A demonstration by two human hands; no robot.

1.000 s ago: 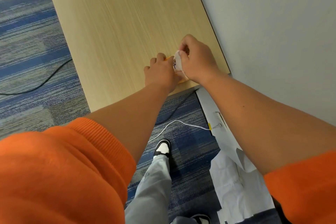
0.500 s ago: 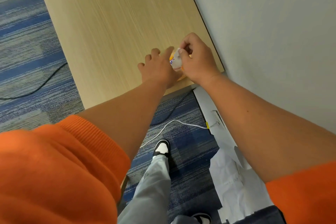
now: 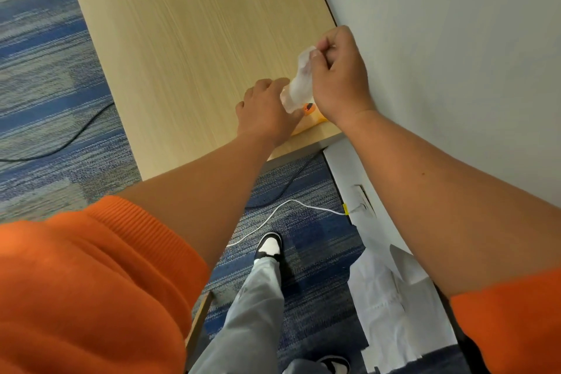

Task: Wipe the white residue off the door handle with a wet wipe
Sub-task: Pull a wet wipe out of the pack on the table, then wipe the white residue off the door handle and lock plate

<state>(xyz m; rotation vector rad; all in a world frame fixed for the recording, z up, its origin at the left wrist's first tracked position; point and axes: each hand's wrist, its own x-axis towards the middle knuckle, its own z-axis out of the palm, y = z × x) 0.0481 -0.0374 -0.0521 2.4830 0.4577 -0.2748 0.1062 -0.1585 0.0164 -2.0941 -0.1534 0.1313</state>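
An orange wet-wipe pack (image 3: pixel 312 115) lies near the front right corner of the light wooden table (image 3: pixel 188 39). My left hand (image 3: pixel 267 111) presses down on the pack and hides most of it. My right hand (image 3: pixel 340 76) pinches the top of a white wet wipe (image 3: pixel 299 85) that stretches up out of the pack, half drawn out. No door handle is in view.
A pale wall (image 3: pixel 455 55) runs along the table's right edge. Below are blue striped carpet, a black cable (image 3: pixel 60 146), a white cable (image 3: pixel 273 215), white paper sheets (image 3: pixel 391 313) on the floor, and my leg and shoe (image 3: pixel 268 247).
My right hand has risen and moved away from the pack, pulling the wipe out longer. My left hand stays pressed on the pack.
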